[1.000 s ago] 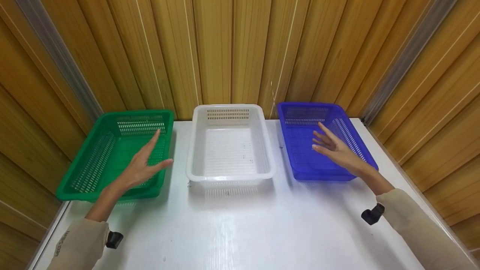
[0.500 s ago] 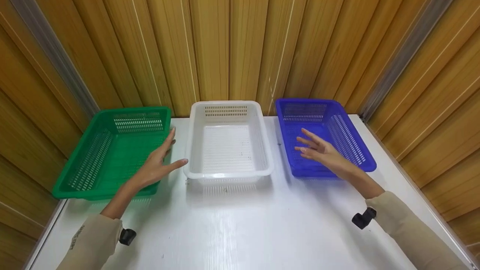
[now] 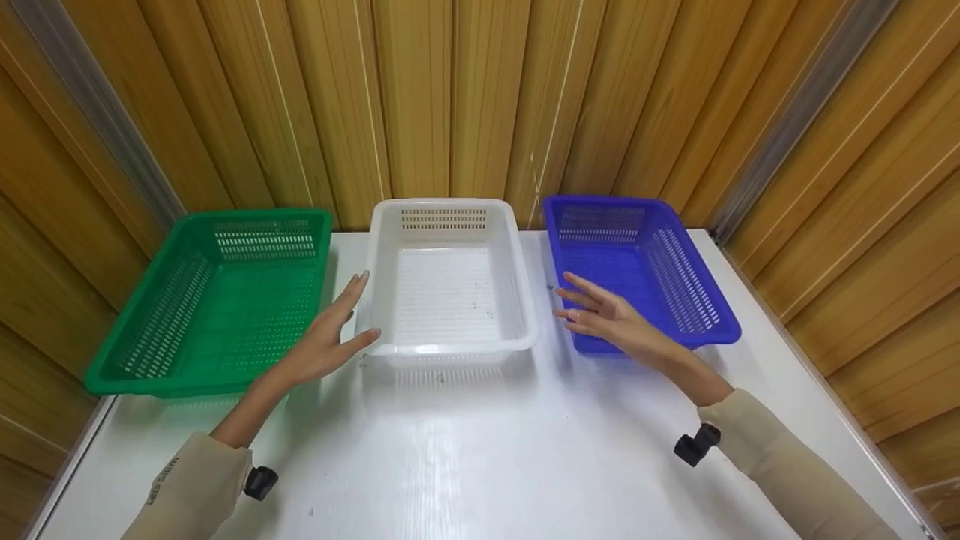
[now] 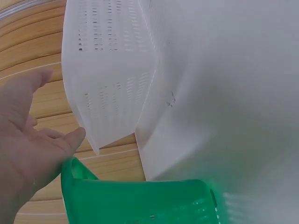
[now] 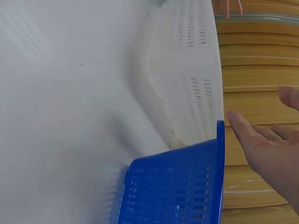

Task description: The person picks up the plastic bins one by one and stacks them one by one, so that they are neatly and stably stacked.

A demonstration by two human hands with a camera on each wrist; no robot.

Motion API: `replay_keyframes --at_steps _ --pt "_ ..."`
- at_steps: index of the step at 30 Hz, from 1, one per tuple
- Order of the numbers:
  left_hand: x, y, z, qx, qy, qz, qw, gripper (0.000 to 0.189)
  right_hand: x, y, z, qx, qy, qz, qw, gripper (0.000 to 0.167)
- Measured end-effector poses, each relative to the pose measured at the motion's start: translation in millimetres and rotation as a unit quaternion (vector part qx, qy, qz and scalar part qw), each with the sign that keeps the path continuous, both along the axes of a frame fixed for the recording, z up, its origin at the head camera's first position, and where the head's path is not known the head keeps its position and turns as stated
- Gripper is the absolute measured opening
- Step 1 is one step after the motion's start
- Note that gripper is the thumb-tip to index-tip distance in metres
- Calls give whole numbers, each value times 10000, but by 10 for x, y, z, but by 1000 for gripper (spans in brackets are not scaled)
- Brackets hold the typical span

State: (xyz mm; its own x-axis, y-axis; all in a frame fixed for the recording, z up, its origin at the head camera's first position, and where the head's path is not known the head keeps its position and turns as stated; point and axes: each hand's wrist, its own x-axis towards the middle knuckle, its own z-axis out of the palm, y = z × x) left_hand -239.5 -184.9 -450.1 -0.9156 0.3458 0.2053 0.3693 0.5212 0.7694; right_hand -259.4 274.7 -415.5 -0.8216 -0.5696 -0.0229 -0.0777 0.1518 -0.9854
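Observation:
Three perforated plastic baskets stand in a row on a white table: a green basket (image 3: 247, 300) at left, a white basket (image 3: 450, 349) in the middle, a blue basket (image 3: 637, 262) at right. My left hand (image 3: 322, 349), thumb spread from straight fingers, hovers between the green and white baskets and holds nothing. In the left wrist view that hand (image 4: 32, 140) is above the rim level, near the green basket (image 4: 140, 200). My right hand (image 3: 615, 322) hovers over the near left part of the blue basket with loosely bent fingers and nothing in them.
The white table (image 3: 435, 457) extends in front of the baskets. Behind them rises a wood-patterned panel wall (image 3: 420, 97), with similar panels on both sides. A small black device (image 3: 260, 482) sits at the left cuff, and another black device (image 3: 697, 444) at the right cuff.
My left hand has moved right, from over the green basket to the gap beside the white one. My right hand has moved left and nearer across the blue basket. The baskets keep their places.

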Motion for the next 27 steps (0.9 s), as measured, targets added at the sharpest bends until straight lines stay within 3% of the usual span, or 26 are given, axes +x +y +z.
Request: replay_keyframes --at_steps 6,13,18,23,27 --pt "79 36 -49 -334 -268 129 9990 83 121 -245 -8 -3 -5 -59 10000 69" --pt "124 95 -159 204 -853 76 9961 75 184 -382 -41 51 -62 -204 9998 69" --pt "122 111 -203 343 -1103 226 9930 73 156 -431 -80 136 -43 -520 9985 68" --pt "55 117 -244 715 -1199 305 9897 67 97 -508 -112 204 -398 -803 9958 67" --pt "24 130 -279 1048 -1506 400 9822 67 77 -603 -155 234 -741 -864 9932 69"
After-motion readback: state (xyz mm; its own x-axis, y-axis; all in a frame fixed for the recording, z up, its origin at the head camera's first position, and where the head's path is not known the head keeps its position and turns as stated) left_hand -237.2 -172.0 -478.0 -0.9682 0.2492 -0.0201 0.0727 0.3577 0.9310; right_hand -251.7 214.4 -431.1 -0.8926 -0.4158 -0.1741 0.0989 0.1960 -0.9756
